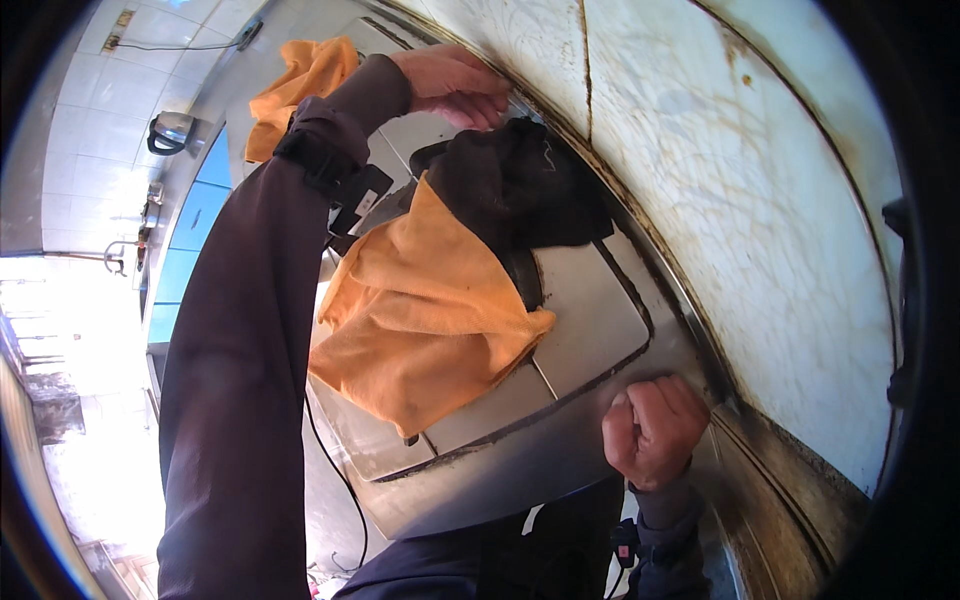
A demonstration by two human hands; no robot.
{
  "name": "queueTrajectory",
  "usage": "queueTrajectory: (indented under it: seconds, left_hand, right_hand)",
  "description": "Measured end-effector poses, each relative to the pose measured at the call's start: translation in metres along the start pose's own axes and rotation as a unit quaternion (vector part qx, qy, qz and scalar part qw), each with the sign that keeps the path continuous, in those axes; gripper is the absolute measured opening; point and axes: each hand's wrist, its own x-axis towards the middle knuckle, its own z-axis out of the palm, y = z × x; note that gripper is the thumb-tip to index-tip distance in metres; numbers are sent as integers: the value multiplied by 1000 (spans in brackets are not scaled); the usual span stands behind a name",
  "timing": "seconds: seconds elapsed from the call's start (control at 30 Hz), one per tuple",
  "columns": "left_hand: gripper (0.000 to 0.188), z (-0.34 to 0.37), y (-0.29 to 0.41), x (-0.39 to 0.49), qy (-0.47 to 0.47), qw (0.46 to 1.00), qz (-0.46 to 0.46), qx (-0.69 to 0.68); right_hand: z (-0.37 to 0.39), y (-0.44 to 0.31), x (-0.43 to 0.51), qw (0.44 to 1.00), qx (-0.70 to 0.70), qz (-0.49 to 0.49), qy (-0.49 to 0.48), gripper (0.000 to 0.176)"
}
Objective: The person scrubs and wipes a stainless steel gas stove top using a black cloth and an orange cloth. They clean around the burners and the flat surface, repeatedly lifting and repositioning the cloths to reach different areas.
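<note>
My left hand [459, 84] reaches across to the back of the tiled worktop, by the foot of the wall. Its fingers are bent downward at the upper edge of a bunched black cloth [517, 187]; whether they grip anything is hidden. An orange cloth [427, 307] lies rumpled in front of the black one, partly under it. Dark, curved edges of some object show beneath both cloths. On the metal edge of the worktop at the right, my right hand [656, 429] rests as a closed fist, with nothing visible in it.
A second orange cloth [304, 90] lies beyond my left forearm. The stained, marble-patterned wall [750, 187] rises along the right. Farther left are a kettle [171, 133] and a tap [116, 255]. A black cable [341, 480] hangs by the worktop's near left edge.
</note>
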Motion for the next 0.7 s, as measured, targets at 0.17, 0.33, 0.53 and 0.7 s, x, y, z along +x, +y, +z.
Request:
queueTrajectory:
  seconds: [0.17, 0.33, 0.53, 0.7]
  left_hand:
    - [31, -30, -11, 9, 88, 996, 14, 6]
    - [29, -26, -24, 3, 175, 984, -20, -25]
    - [32, 5, 4, -16, 29, 998, 41, 27]
    - [32, 21, 25, -14, 26, 994, 39, 102]
  right_hand:
    - [0, 2, -1, 1000, 7, -4, 6, 19]
    - [2, 3, -3, 1000, 14, 3, 19, 18]
    - [2, 2, -2, 1000, 10, 2, 6, 19]
    - [1, 2, -2, 1000, 14, -5, 19, 20]
